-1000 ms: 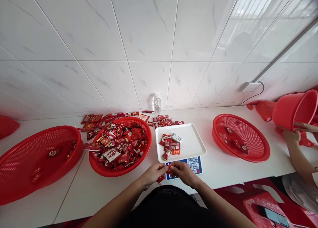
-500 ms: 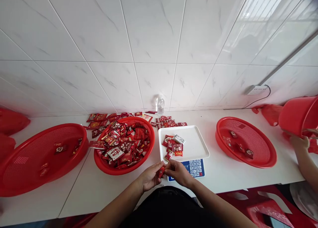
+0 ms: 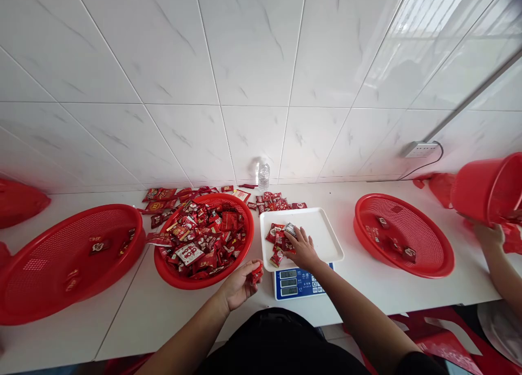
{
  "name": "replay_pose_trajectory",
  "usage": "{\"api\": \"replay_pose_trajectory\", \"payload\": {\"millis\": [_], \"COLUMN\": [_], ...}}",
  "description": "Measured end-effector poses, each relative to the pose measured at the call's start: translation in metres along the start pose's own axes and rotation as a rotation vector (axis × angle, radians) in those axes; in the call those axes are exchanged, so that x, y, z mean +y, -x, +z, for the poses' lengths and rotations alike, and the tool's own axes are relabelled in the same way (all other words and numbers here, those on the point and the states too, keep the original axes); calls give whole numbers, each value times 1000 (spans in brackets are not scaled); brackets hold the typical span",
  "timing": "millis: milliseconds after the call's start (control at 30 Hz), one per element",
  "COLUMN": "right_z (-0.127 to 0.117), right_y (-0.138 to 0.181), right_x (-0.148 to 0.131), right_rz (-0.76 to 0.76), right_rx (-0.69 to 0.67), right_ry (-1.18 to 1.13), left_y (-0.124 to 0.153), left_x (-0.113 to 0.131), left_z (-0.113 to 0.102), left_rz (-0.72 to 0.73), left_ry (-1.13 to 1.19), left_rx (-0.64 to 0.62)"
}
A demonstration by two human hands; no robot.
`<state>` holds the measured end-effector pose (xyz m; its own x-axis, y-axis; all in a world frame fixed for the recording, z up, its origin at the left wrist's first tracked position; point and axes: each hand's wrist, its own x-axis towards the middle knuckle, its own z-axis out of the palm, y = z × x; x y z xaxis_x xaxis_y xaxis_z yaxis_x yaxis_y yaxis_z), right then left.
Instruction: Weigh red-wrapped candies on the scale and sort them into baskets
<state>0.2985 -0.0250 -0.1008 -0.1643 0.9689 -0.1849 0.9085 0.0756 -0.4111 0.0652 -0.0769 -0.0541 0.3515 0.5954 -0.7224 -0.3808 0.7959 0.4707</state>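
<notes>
- Left hand [image 3: 237, 286]: palm turned up, held above the front edge of the bench [image 3: 359, 288]. The fingers are curled and pressed together, pinching a red packet [image 3: 256, 271].
- Red packet: small and oblong. Its long axis runs roughly from the person toward the wall, with the far end tipped slightly right. It sits between the middle basket [image 3: 244, 255] and the scale [image 3: 299, 282] and touches neither. The print is too blurred to read.
- Right hand [image 3: 300, 245]: palm down over the near left part of the white tray [image 3: 324, 236]. The fingers are stretched out and slightly spread, their tips resting on the pile of packets [image 3: 276, 238]. No grip can be made out.
- White tray: sits on the scale, whose display panel faces the person.
- Middle basket: heaped with red packets.
- Far right: a co-worker's hand [image 3: 489, 236] supports a tilted red bucket [image 3: 483, 187].
</notes>
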Motion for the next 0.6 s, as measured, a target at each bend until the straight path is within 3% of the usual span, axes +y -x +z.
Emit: {"api": "replay_pose_trajectory", "payload": {"millis": [200, 433, 600], "right_z": [0, -5, -9], "right_y": [-9, -14, -11], "right_x": [11, 22, 18], "right_rz": [-25, 37, -15], "right_rx": [147, 229, 232], "right_ry": [-88, -172, -186], "left_y": [2, 0, 2], "left_x": [-3, -4, -3], "left_z": [-7, -9, -4], "left_rz": [-3, 0, 8], "left_ry": [7, 24, 12], "left_rx": [-13, 3, -20]}}
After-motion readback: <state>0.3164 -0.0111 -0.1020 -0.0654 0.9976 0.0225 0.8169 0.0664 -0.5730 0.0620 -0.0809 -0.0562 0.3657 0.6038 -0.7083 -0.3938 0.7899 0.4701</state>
